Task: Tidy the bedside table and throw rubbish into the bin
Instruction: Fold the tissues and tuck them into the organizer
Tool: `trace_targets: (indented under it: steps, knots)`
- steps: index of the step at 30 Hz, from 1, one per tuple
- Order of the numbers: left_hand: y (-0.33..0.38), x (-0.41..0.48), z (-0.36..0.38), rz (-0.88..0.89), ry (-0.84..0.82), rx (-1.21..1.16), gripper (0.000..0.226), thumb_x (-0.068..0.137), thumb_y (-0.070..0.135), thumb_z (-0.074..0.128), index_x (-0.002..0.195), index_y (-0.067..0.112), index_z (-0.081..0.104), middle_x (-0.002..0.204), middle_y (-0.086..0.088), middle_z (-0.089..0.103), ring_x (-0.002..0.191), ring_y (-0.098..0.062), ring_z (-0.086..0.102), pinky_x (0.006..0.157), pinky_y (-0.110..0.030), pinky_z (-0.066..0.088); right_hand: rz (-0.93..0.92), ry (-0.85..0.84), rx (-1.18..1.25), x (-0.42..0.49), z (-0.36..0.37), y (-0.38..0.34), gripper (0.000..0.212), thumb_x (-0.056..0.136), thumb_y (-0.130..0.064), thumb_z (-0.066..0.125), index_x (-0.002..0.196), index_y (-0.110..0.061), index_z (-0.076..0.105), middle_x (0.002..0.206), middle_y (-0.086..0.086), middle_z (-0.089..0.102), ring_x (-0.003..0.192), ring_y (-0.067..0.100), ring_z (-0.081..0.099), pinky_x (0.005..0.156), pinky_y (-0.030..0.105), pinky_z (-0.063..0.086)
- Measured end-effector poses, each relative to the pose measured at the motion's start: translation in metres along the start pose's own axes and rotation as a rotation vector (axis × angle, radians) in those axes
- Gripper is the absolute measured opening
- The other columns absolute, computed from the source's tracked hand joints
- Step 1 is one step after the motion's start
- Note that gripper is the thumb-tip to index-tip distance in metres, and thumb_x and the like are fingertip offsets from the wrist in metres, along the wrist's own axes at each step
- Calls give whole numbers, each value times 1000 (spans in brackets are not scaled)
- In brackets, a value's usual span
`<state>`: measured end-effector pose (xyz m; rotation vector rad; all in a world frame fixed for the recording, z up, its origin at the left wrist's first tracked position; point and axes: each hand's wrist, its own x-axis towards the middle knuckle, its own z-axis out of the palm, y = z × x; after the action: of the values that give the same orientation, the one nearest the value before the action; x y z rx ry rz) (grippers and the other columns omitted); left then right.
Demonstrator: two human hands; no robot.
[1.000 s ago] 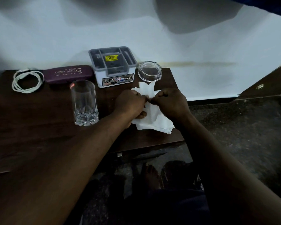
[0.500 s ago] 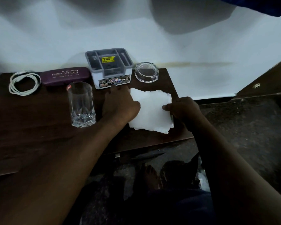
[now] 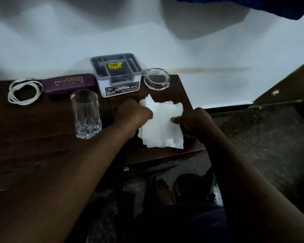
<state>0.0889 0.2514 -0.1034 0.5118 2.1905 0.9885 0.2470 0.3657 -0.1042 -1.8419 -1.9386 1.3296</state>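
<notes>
White tissue (image 3: pixel 161 125) sits spread out at the right front part of the table (image 3: pixel 33 146), in front of the grey box (image 3: pixel 118 76) & clear round dish (image 3: pixel 157 81). L hand (image 3: pixel 132 114) grips its left edge w/ fingers curled in; R hand (image 3: pixel 195 123) pinches the right edge, thumb on top, fingers curled under. Glass (image 3: pixel 87 113) stands upright just left of the L hand, w/ purple specs case (image 3: pixel 68 83) & coiled white cable (image 3: pixel 24 92) at back left.

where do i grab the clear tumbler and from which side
Wrap the tumbler round its smooth straight wall, above the thick faceted base, coming from the near side: it stands upright, and the spectacle case sits close behind it.
</notes>
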Motion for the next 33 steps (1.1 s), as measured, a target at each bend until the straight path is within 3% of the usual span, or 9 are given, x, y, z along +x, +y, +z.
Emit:
trace_targets:
  steps: [3, 6, 8, 12, 18, 22, 25, 30, 33]
  knots:
    - [-1, 0, 1, 6, -44, -2, 35, 69, 22, 87, 97, 5, 73, 97, -10, 74, 88, -27, 71, 67, -30, 51, 25, -43, 49, 3, 3, 4, 29, 68, -20, 94, 78, -16, 67, 77, 6, 72, 61, 22, 68, 46, 25, 49]
    - [0, -3, 2, 95, -35, 57, 27, 72, 21, 84, 95, 9, 74, 94, -6, 74, 87, -25, 70, 75, -35, 58, -2, -81, 33, 5, 6, 2, 36, 59, -23, 94, 86, -12, 74, 90, 9, 78, 80, 29, 76, 72, 42, 63]
    - [1, -4, 3, 106, -66, -58, 23, 75, 14, 81, 96, 10, 73, 95, -6, 75, 86, -24, 71, 80, -40, 61, -47, -96, 64, 3, 5, -5, 30, 64, -18, 92, 87, -10, 76, 94, 11, 78, 88, 33, 76, 85, 51, 62]
    - [7, -3, -2, 162, -1, -408, 25, 83, 13, 74, 108, 17, 73, 102, -2, 77, 88, -18, 73, 83, -41, 62, -152, -95, 364, 0, 0, -19, 36, 59, -13, 85, 93, -7, 76, 95, 12, 80, 90, 37, 76, 85, 60, 61]
    - [24, -3, -26, 495, 72, -602, 29, 91, 17, 72, 119, 21, 68, 114, 6, 75, 103, -11, 72, 90, -35, 59, -446, 133, 488, -12, -1, -38, 49, 64, -24, 87, 109, -19, 68, 100, 4, 78, 92, 28, 76, 81, 56, 63]
    - [9, 0, -20, 381, -51, -536, 31, 90, 19, 76, 121, 20, 72, 110, 5, 77, 100, -12, 74, 91, -40, 60, -442, 25, 427, -10, 10, -28, 46, 68, -20, 88, 112, -22, 74, 103, 1, 80, 97, 22, 76, 85, 54, 62]
    - [-1, 2, -15, 308, 14, -388, 27, 87, 26, 79, 113, 27, 75, 105, 8, 76, 95, -12, 73, 90, -43, 60, -399, -9, 374, -9, 21, -16, 38, 69, -17, 89, 105, -24, 78, 100, 0, 80, 97, 20, 76, 87, 53, 62]
    - [4, -5, -16, 392, 98, -317, 31, 90, 32, 75, 119, 24, 74, 108, 11, 73, 100, -12, 70, 91, -42, 59, -406, 59, 395, -8, 25, -23, 61, 59, -46, 83, 116, -24, 77, 106, -2, 80, 102, 20, 75, 91, 51, 61]
    - [11, -9, -20, 478, 154, -316, 38, 89, 33, 76, 126, 26, 70, 109, 19, 68, 105, -6, 68, 92, -30, 56, -446, 83, 436, -9, 21, -31, 59, 63, -42, 84, 119, -25, 75, 108, -5, 79, 103, 19, 75, 92, 48, 60]
